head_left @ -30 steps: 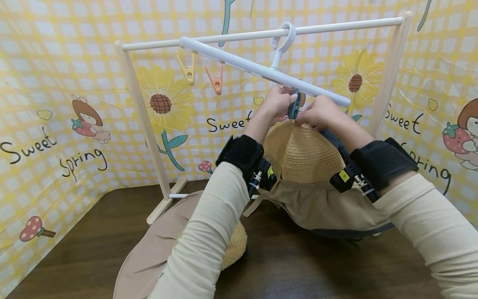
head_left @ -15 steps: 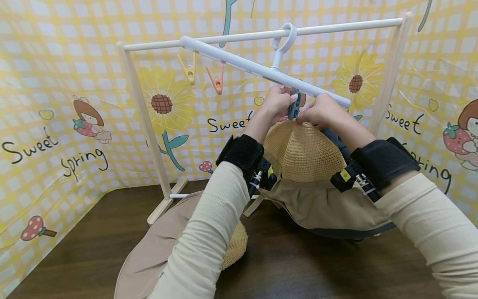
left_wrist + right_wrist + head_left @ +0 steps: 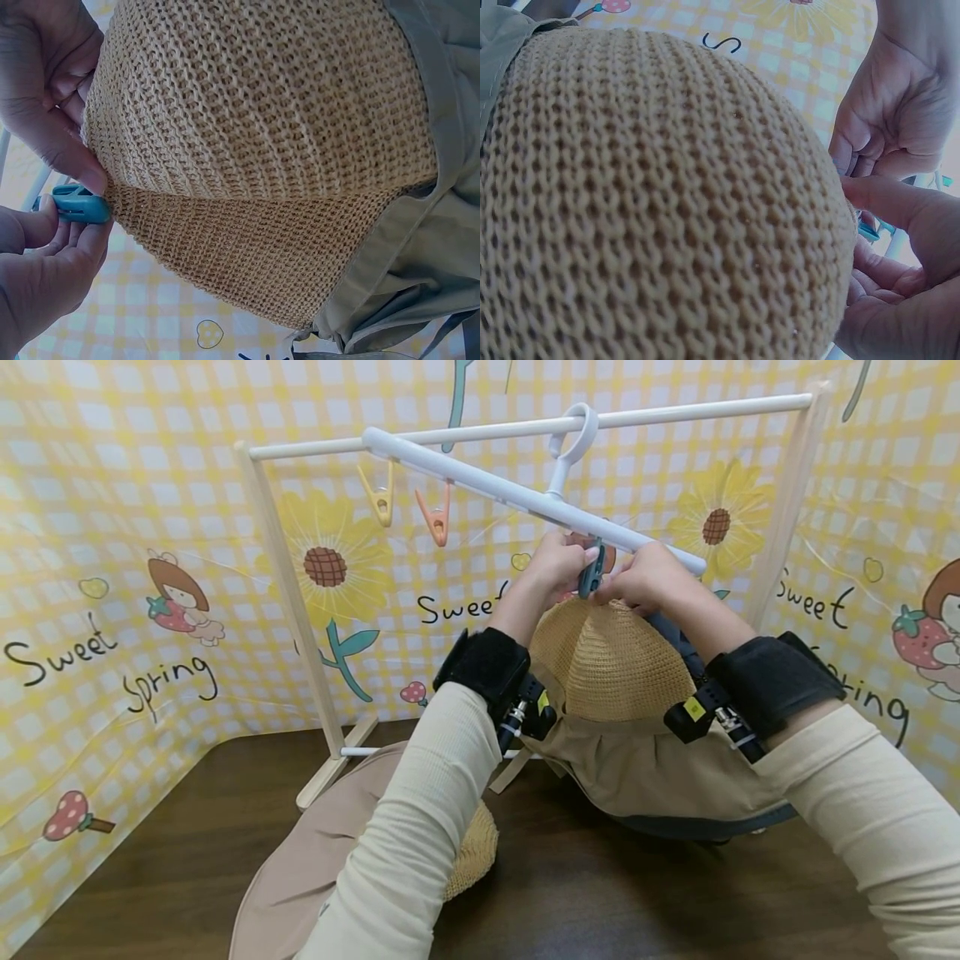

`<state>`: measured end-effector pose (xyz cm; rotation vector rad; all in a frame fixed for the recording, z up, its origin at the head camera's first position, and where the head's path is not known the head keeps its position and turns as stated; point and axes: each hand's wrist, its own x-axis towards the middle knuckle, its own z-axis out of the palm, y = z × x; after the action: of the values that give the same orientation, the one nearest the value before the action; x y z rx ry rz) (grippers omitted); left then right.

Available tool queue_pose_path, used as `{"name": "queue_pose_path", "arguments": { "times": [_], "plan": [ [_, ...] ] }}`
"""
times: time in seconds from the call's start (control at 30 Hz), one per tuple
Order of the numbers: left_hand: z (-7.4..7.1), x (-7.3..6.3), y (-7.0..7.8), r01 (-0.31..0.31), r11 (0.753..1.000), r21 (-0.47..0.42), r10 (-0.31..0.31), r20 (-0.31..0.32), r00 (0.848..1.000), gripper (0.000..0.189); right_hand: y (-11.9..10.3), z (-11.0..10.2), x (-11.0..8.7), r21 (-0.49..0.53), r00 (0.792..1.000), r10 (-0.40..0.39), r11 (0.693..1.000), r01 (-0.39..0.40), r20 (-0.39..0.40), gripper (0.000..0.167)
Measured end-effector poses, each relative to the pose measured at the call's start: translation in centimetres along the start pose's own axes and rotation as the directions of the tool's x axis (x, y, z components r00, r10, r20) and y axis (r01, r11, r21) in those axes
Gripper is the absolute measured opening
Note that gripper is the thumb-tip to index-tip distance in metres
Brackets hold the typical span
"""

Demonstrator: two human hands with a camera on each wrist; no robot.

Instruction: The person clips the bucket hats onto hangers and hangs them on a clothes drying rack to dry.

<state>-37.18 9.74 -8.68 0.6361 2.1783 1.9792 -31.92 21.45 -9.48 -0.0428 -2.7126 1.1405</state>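
In the head view my left hand [image 3: 555,565] pinches a dark teal clip [image 3: 592,573] between thumb and fingers, just under the right half of a white hanger [image 3: 525,500]. Beside it, my right hand [image 3: 649,580] pinches the top of a woven straw-coloured hat crown [image 3: 621,667]. A wide khaki fabric brim [image 3: 660,764] with a dark blue underside hangs below the crown. Seen from the left wrist, the end of the clip [image 3: 81,205] meets the gathered crown tip, right at the right thumb. The crown [image 3: 667,195] hides part of both hands' fingers in the right wrist view.
The hanger hooks over the rod [image 3: 697,415] of a wooden rack [image 3: 288,602] and slopes down to the right. A yellow clip [image 3: 382,503] and an orange clip [image 3: 437,518] hang from its left half. A second hat with pinkish brim [image 3: 300,877] lies on the dark table [image 3: 570,893].
The hat and my right hand have risen very slightly, and the hanger's left end is a touch higher. Both hands keep their hold on the clip and crown.
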Motion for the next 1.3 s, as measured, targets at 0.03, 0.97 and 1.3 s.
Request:
{"name": "queue_pose_path", "arguments": {
  "times": [0.03,0.97,1.3],
  "plan": [
    [0.00,0.00,-0.02,-0.004,1.000,-0.005,0.004,0.002,1.000,0.040,0.00,-0.01,-0.02,0.009,1.000,-0.005,1.000,0.005,-0.001,0.029],
    [-0.09,-0.21,-0.20,-0.018,0.999,0.037,0.018,0.010,1.000,0.041,0.82,0.03,-0.22,0.121,0.999,-0.042,0.992,0.044,-0.026,0.010],
    [-0.09,0.03,-0.27,-0.031,1.000,0.001,0.031,0.021,0.999,0.042,0.74,0.12,-0.24,0.129,0.998,-0.048,0.990,0.053,-0.037,0.013]
  ]
}}
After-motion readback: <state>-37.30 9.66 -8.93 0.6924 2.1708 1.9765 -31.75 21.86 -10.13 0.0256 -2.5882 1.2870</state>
